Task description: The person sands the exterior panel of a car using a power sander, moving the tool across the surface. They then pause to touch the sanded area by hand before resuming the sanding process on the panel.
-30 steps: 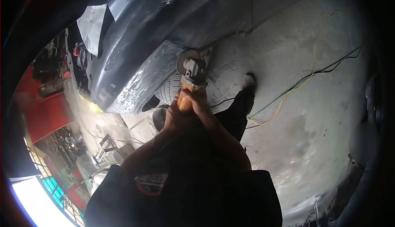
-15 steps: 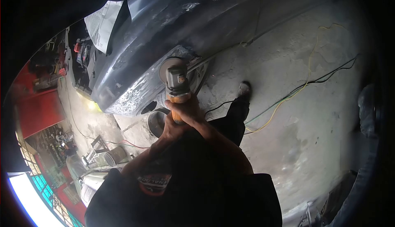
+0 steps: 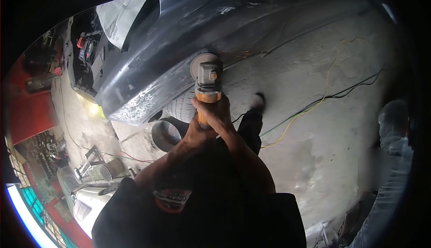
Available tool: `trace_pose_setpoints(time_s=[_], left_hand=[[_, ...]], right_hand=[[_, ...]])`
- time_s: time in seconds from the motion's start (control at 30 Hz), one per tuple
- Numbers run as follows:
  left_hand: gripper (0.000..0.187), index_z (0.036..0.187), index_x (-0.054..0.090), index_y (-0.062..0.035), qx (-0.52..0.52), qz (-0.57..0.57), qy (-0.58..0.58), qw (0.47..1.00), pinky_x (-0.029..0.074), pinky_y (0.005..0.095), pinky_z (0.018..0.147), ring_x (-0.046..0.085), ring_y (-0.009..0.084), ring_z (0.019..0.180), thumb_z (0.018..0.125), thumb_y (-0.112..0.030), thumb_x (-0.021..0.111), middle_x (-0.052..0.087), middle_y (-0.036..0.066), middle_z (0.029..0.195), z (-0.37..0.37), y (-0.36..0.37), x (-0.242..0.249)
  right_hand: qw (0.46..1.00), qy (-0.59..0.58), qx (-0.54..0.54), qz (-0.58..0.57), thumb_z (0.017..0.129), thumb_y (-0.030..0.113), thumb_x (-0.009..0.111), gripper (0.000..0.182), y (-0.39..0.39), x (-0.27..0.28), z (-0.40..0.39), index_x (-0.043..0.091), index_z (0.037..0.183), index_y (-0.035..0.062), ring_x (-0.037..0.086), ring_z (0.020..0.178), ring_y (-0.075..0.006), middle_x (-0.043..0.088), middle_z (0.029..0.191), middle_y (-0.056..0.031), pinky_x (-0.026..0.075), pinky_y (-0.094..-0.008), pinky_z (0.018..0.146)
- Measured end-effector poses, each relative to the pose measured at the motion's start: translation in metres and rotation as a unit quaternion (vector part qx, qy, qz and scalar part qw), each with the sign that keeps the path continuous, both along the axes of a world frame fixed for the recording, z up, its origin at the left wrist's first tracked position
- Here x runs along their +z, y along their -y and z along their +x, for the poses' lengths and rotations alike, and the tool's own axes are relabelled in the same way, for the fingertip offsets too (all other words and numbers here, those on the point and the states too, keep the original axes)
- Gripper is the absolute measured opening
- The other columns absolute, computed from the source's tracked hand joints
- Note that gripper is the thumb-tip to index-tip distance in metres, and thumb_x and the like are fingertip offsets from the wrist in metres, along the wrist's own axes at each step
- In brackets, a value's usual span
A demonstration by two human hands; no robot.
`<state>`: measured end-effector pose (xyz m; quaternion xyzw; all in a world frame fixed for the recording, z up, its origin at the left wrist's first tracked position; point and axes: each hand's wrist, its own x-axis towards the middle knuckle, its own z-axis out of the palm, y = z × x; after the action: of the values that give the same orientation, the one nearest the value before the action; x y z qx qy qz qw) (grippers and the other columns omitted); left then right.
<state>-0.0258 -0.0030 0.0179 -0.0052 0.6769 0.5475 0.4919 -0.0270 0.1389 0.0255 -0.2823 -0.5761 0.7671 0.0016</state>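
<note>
An orange and grey angle grinder (image 3: 208, 84) points away from me, its round disc at the edge of the dark car body (image 3: 179, 28), above the wheel. A few orange sparks fly to the right of the disc. My right hand (image 3: 217, 113) is wrapped round the grinder's orange body, and my left hand (image 3: 198, 133) closes on its rear part, just below and to the left. The fender's lower edge shows a bare, scuffed, shiny patch. Part of the tyre (image 3: 182, 107) shows left of the grinder.
A round metal bucket (image 3: 167, 133) stands near my left forearm. Yellow and dark cables (image 3: 314, 106) cross the floor at right. White paper (image 3: 120, 16) hangs over the car. Another bucket (image 3: 111, 169) and a white car (image 3: 85, 207) are at lower left.
The grinder and both hands have shifted right and slightly up along the car's edge. Sparks now show beside the disc. The view has moved a little, and more of the tyre shows.
</note>
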Motion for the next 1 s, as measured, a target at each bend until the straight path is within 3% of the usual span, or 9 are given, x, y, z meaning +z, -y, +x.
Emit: trace_pose_setpoints(time_s=[0.07,0.17,0.3,0.33,0.43,0.47,0.67,0.9,1.0], left_hand=[[0.057,0.119,0.057,0.0065,-0.018,-0.033,0.013,0.999,0.054,0.0343,0.091,0.067,0.02,0.105,0.072,-0.009,0.084,0.069,0.014,0.111,-0.005,-0.003,-0.003],[0.053,0.122,0.055,0.0036,0.018,0.016,-0.057,0.998,0.055,0.0344,0.084,0.068,0.0198,0.099,0.077,-0.01,0.08,0.068,0.012,0.106,0.011,0.002,0.002],[0.051,0.121,0.056,0.0039,0.029,0.033,-0.013,0.999,0.056,0.0338,0.08,0.069,0.0204,0.094,0.078,-0.009,0.08,0.069,0.011,0.104,0.007,0.001,0.001],[0.051,0.121,0.055,0.0044,0.013,0.016,-0.022,1.0,0.056,0.0342,0.081,0.07,0.0208,0.095,0.078,-0.009,0.079,0.069,0.012,0.105,0.002,-0.001,0.001],[0.052,0.121,0.055,0.0047,0.001,-0.025,-0.017,1.0,0.056,0.0347,0.083,0.069,0.0207,0.096,0.078,-0.009,0.08,0.069,0.013,0.105,-0.002,-0.007,0.015],[0.053,0.121,0.056,0.0046,0.014,0.016,-0.028,0.999,0.055,0.0355,0.085,0.069,0.021,0.098,0.077,-0.011,0.08,0.068,0.013,0.106,0.004,-0.003,0.006],[0.055,0.121,0.056,0.0054,0.005,-0.025,-0.028,0.999,0.057,0.0341,0.084,0.07,0.0208,0.096,0.072,-0.005,0.081,0.069,0.013,0.106,-0.004,-0.011,0.009],[0.052,0.119,0.058,0.0032,0.046,0.032,-0.046,0.997,0.055,0.0341,0.086,0.068,0.0198,0.096,0.073,-0.009,0.081,0.068,0.011,0.107,0.016,0.038,-0.014],[0.055,0.12,0.058,0.0028,0.102,0.026,-0.045,0.993,0.054,0.0328,0.087,0.067,0.0189,0.097,0.072,-0.007,0.081,0.068,0.01,0.108,0.027,0.065,-0.004]], right_hand=[[1.0,-0.005,-0.001,-0.001,0.074,0.028,0.084,0.052,-0.001,-0.005,-0.003,0.061,0.108,-0.0042,0.071,0.086,-0.0265,0.07,0.097,-0.0167,0.057,-0.0394,0.076],[1.0,-0.011,0.01,0.018,0.075,0.027,0.083,0.051,0.01,-0.008,0.004,0.062,0.109,-0.0045,0.071,0.085,-0.0255,0.07,0.097,-0.0171,0.057,-0.038,0.075],[1.0,-0.001,0.006,-0.023,0.075,0.028,0.083,0.051,0.005,0.003,0.001,0.063,0.11,-0.004,0.072,0.085,-0.0249,0.071,0.095,-0.0157,0.057,-0.0381,0.077],[1.0,0.015,0.022,-0.009,0.079,0.024,0.08,0.041,0.0,0.006,-0.002,0.065,0.106,-0.0018,0.07,0.082,-0.0197,0.071,0.093,-0.0112,0.055,-0.0344,0.074],[1.0,0.003,0.015,-0.012,0.08,0.025,0.08,0.041,0.001,0.003,-0.004,0.065,0.106,-0.002,0.07,0.082,-0.019,0.071,0.091,-0.011,0.056,-0.0337,0.073],[1.0,-0.017,0.023,0.0,0.08,0.025,0.08,0.04,0.002,0.006,-0.001,0.065,0.106,-0.0024,0.07,0.079,-0.0188,0.07,0.089,-0.0106,0.056,-0.0339,0.072],[0.999,0.017,0.002,-0.03,0.077,0.028,0.083,0.043,-0.004,0.004,-0.005,0.066,0.104,-0.0015,0.072,0.082,-0.0227,0.072,0.091,-0.0126,0.056,-0.0377,0.075],[0.999,0.001,0.026,0.018,0.074,0.03,0.083,0.052,0.041,-0.005,0.003,0.063,0.108,-0.0025,0.072,0.086,-0.0258,0.072,0.094,-0.0151,0.057,-0.0384,0.076],[0.996,-0.018,0.06,0.063,0.071,0.037,0.084,0.063,0.087,-0.03,0.004,0.06,0.109,-0.0066,0.072,0.088,-0.0336,0.071,0.096,-0.0212,0.058,-0.0419,0.078]])
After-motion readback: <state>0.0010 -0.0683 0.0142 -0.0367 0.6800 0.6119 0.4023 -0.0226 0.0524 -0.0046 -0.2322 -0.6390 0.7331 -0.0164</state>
